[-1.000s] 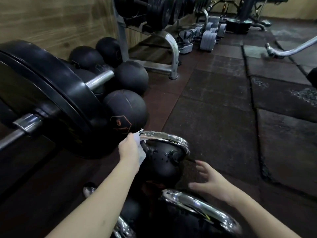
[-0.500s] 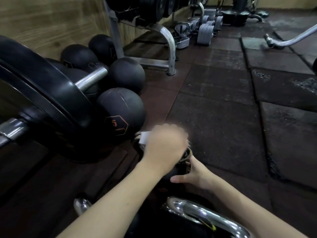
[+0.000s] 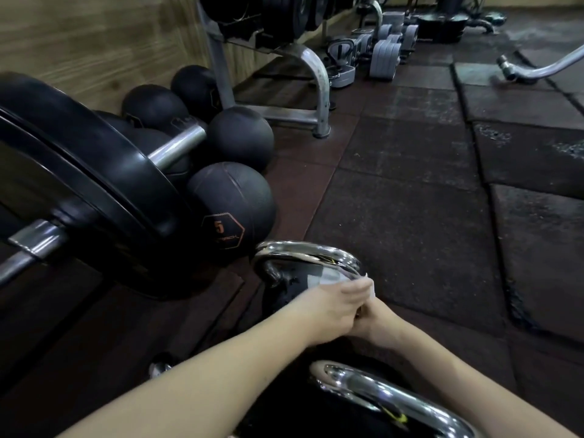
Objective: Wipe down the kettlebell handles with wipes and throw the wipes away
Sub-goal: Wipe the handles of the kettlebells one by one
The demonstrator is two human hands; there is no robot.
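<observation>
While the far left is mostly a big black weight plate on a barbell, there's a cluster of dark medicine balls tucked against the wooden wall behind it, the nearest one marked with a 5. Just right of that ball sits the kettlebell on the floor, its chrome handle arching over the black body. The left hand reaches across the kettlebell to the right end of the handle, grip curled round a white wipe that's pressed onto the chrome there. The right hand is tucked right up against the left one, touching it, low by the kettlebell's right side; it's mostly hidden, so I can't tell what its grip is doing. A second kettlebell handle shines at the bottom edge, closer to the camera. Further back, a metal rack holds plates, with grey dumbbells lined up beyond, and a curved chrome bar lies far right.
</observation>
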